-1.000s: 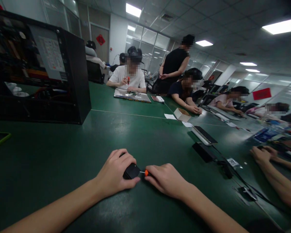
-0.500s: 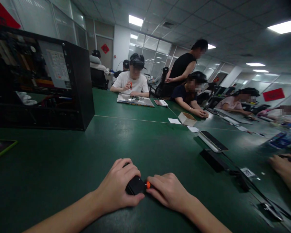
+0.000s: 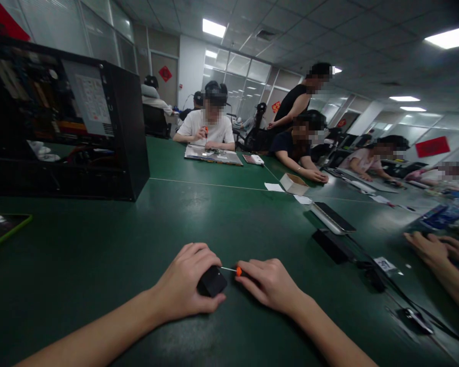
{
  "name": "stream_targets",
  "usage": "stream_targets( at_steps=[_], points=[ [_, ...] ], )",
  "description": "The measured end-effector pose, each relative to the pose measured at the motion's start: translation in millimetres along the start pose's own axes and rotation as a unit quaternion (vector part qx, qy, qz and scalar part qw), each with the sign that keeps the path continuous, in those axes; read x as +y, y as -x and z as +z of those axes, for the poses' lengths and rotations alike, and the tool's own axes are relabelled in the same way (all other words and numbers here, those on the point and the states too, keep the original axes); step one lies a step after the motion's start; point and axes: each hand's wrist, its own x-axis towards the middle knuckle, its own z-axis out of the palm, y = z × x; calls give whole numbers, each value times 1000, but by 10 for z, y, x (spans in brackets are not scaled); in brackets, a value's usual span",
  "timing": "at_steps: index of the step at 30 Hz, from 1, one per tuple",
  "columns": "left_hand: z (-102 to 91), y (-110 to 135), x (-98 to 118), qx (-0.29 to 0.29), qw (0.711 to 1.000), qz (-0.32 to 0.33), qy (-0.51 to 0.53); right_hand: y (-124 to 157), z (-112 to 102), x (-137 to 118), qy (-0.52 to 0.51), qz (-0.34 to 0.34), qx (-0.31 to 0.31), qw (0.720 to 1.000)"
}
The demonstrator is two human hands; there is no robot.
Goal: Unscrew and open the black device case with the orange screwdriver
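Note:
My left hand [image 3: 185, 280] is wrapped round a small black block [image 3: 213, 282], its fingers over the top and its thumb along the near side. What kind of thing the block is, I cannot tell. A screwdriver [image 3: 238, 271] with an orange collar sits in my right hand [image 3: 271, 283], whose fingers close round the handle and hide most of it. Its thin metal shaft points left toward the block's upper right edge. Whether the tip touches the block is unclear. Both hands rest low over the green table [image 3: 168, 229].
An opened black computer case [image 3: 126, 132] stands at the left, near a green-edged phone or tablet [image 3: 7, 227]. To the right lie a black adapter [image 3: 332, 245], a white device [image 3: 332, 218], cables and a paper box [image 3: 294, 183]. A co-worker's hands [image 3: 432, 250] are at the right edge.
The screwdriver has drawn back to the right and up, so more of its shaft shows. The block has tilted in my left hand. The co-worker's hands at right have moved left.

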Motion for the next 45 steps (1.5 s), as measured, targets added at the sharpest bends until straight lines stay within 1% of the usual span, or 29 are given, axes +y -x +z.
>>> stream_targets(
  at_steps=[2, 7, 9, 10, 12, 15, 18, 20, 21, 27, 36, 45],
  points=[
    [-7, 8, 5, -8, 1000, 17, 16, -6, -9, 7, -1, 4, 6, 1000],
    [-31, 53, -6, -32, 994, 72, 71, -45, 6, -38, -6, -18, 27, 999],
    [-48, 65, -12, -33, 993, 81, 80, -50, 12, -48, -5, -16, 39, 999],
    [-55, 66, -12, -32, 994, 75, 79, -49, 15, -48, -7, -13, 43, 999],
    [-58, 56, -7, -27, 996, 38, 72, -44, 25, -42, -9, -7, 52, 999],
    [-37, 22, 17, -11, 996, -57, 70, -34, 40, -25, -18, 14, 65, 998],
    [-13, -13, 45, 3, 984, -155, 90, -26, 35, -6, -32, 41, 70, 996],
    [-6, -22, 52, -1, 975, -197, 103, -15, 17, 9, -37, 55, 66, 996],
    [-4, -22, 49, -5, 973, -206, 108, -7, 6, 17, -39, 62, 64, 995],
    [-12, 10, -10, -16, 970, -193, 149, 22, -18, 12, -42, 91, 60, 993],
    [-68, -20, 6, -46, 963, -190, 186, -45, 58, -40, -85, 124, 50, 987],
    [-72, -4, -5, -46, 964, -194, 178, -36, 43, -23, -98, 122, 80, 984]
  ],
)
